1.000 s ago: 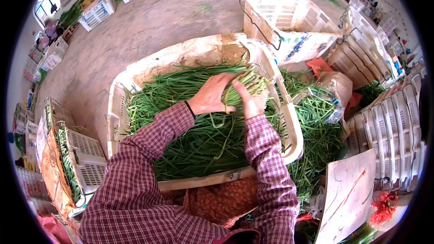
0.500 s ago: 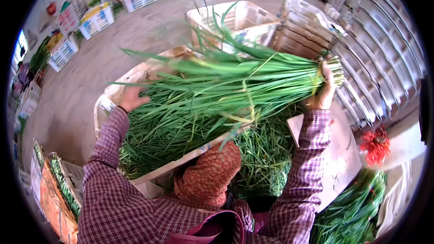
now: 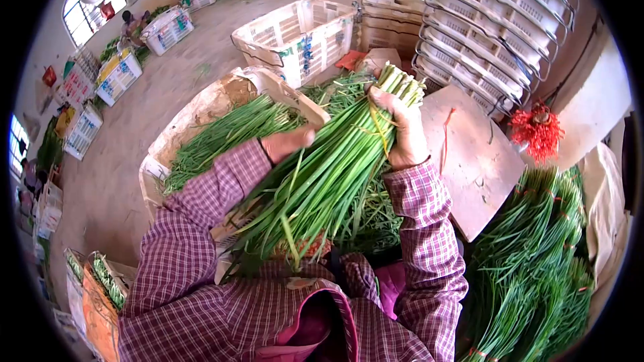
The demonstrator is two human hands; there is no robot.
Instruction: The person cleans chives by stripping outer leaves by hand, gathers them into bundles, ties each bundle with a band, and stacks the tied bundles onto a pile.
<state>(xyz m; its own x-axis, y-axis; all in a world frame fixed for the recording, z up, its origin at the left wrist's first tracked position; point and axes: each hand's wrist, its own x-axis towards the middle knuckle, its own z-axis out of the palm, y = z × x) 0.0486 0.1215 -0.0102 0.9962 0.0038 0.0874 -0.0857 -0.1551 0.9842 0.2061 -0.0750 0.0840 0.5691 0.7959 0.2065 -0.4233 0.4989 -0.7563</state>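
Note:
My right hand [image 3: 404,124] is closed around a thick bunch of garlic chives [image 3: 335,154] just below its pale cut ends. The long leaves hang down and left toward my lap, with a yellowish strand across the stems. Beside the bunch's left edge is my left hand [image 3: 290,142], thumb side up; its other fingers are mostly hidden, so whether it grips any leaves is unclear. Behind that hand, more chives [image 3: 228,131] lie in a dirty white crate [image 3: 201,102]. Loose green leaves [image 3: 376,218] are heaped beneath the bunch.
A pinkish board [image 3: 479,161] lies to my right, below a hanging cluster of red ties [image 3: 537,132]. Tied chive bundles [image 3: 530,261] are piled at the lower right. Stacked white crates [image 3: 486,40] rise behind the board. Another white crate [image 3: 295,33] stands ahead.
My right hand has swung the bunch from lying sideways over the crate to hanging down toward me, cut ends up. My left hand has moved right, beside it. The view has shifted right.

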